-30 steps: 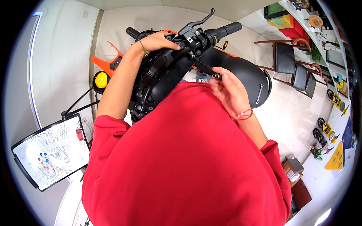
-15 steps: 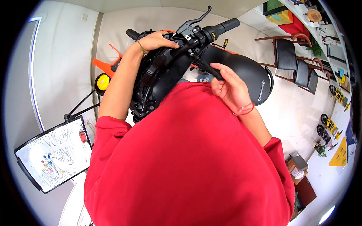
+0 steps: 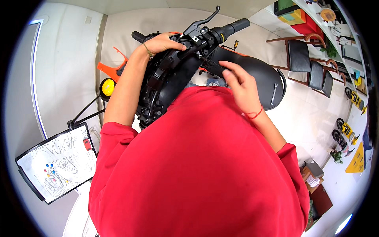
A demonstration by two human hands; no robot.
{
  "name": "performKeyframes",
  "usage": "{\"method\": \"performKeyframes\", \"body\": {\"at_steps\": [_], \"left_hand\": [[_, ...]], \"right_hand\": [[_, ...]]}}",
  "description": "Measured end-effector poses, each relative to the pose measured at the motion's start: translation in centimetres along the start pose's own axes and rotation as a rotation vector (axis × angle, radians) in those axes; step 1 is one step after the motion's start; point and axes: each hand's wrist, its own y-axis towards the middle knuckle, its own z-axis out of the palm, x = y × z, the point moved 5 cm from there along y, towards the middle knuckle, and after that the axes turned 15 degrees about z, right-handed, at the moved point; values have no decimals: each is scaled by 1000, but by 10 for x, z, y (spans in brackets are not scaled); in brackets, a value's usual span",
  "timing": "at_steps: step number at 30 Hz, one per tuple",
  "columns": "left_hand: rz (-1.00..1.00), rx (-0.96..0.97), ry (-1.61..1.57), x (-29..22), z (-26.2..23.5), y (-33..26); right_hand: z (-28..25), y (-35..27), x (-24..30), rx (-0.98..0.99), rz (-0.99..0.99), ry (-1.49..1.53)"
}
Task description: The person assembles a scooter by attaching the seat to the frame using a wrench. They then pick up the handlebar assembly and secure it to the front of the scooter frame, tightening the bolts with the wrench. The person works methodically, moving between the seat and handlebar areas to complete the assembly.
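Left hand (image 3: 164, 42): lies flat with the palm down on the top of the black scooter front (image 3: 169, 79), at about 11 o'clock in the view; fingers curved over the part, not closed into a fist
Right hand (image 3: 241, 83): at about 1 o'clock; its fingertips pinch a small black part (image 3: 211, 68) just under the handlebar (image 3: 221, 31)
Scooter front: between the two hands, directly above the red shirt (image 3: 197, 166); the handlebar grip points to 1 o'clock
Seat (image 3: 262, 75): black, behind the right hand; a wrench (image 3: 273, 94) lies on it
Whiteboard (image 3: 57, 164): at 8 o'clock, well apart from the hands
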Motion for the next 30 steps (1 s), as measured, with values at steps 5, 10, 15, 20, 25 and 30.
{"method": "performKeyframes", "body": {"at_steps": [5,10,15,20,25,30], "left_hand": [[-27,18,-13,-1,2,0],[49,-9,35,-2,1,-1],[19,5,34,0,-1,0],[3,17,7,5,-1,1],[42,-5,21,-4,2,-1],[17,12,-22,-3,3,-1]], "right_hand": [[16,-5,-24,311,582,963],[5,-16,0,42,-71,-151],[6,-6,2,-29,-118,-163],[22,-4,-13,375,541,972],[8,-14,-7,45,-12,-21],[8,-16,9,-64,-426,-400]]}}
